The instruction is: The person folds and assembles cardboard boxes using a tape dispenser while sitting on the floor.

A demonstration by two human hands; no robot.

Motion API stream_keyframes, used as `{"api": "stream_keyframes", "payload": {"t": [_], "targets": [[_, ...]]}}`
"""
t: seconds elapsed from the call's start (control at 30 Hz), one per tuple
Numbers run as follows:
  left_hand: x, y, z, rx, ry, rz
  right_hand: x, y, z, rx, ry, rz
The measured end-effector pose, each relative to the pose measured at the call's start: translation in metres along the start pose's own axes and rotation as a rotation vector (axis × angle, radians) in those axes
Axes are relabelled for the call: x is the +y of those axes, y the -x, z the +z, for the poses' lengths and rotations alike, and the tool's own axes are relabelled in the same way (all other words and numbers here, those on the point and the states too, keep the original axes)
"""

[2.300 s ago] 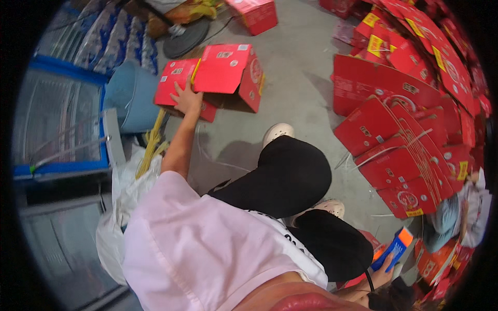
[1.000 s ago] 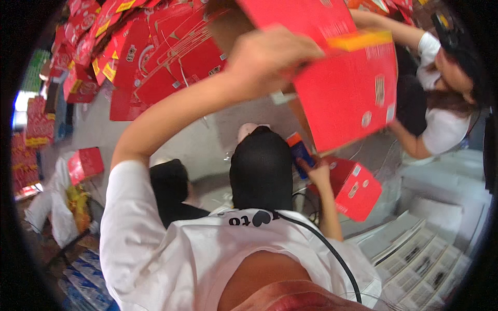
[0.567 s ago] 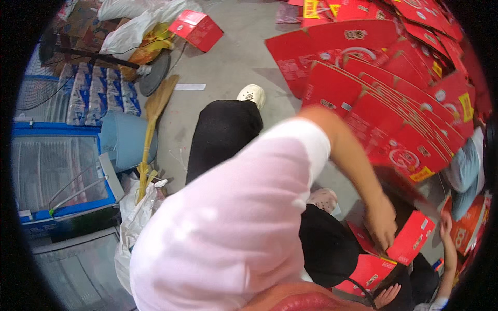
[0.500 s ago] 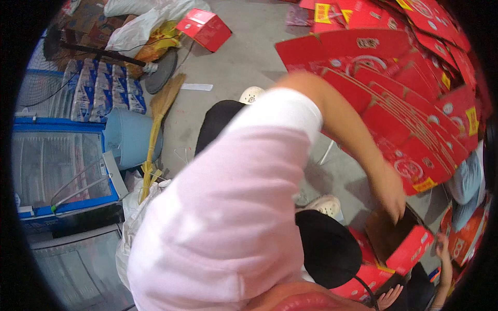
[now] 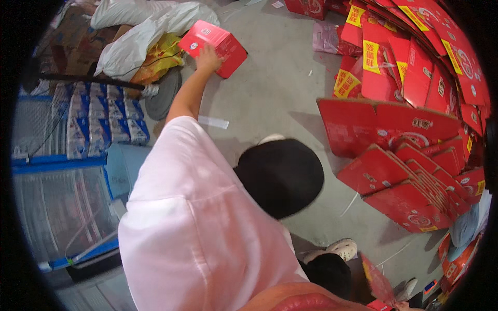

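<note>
My left hand reaches out to the far left, at the end of a bare forearm and a white-and-pink sleeve. Its fingers are stretched and apart, touching the near side of a small red carton. The carton stands on the floor beside a white plastic bag. My right hand is out of view. At the lower right edge, a partly cut-off hand is beside a tilted red cardboard flap; it appears to belong to another person close by.
Flattened red cartons are stacked on the right, with more piled behind. To the left are blue-and-white packs, a blue bucket and a blue-framed glass-topped chest. My black-trousered knee stands between them.
My left hand has left the open red carton at the lower right and swung to the small red carton at the far left. The view has shifted too.
</note>
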State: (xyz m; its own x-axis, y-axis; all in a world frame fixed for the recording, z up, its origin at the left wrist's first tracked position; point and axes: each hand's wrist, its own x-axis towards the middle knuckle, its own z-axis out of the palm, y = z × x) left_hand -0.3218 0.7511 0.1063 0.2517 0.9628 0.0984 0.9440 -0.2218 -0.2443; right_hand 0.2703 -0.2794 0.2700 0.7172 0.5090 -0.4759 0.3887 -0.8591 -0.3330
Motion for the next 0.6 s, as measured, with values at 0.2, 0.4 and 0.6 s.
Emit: {"api": "stream_keyframes", "payload": {"t": [0.2,0.4,0.6], "targets": [[0.041,0.049,0.015,0.073,0.028,0.274,-0.104,0.065,0.129,0.166,-0.111,0.282],[0.021,0.043,-0.110,0.571,0.230,0.315,-0.172,0.189,0.254,0.220,-0.297,0.561],[-0.031,0.019,-0.130,0.075,0.295,0.282,-0.159,0.337,0.359,0.242,-0.405,0.691]]}}
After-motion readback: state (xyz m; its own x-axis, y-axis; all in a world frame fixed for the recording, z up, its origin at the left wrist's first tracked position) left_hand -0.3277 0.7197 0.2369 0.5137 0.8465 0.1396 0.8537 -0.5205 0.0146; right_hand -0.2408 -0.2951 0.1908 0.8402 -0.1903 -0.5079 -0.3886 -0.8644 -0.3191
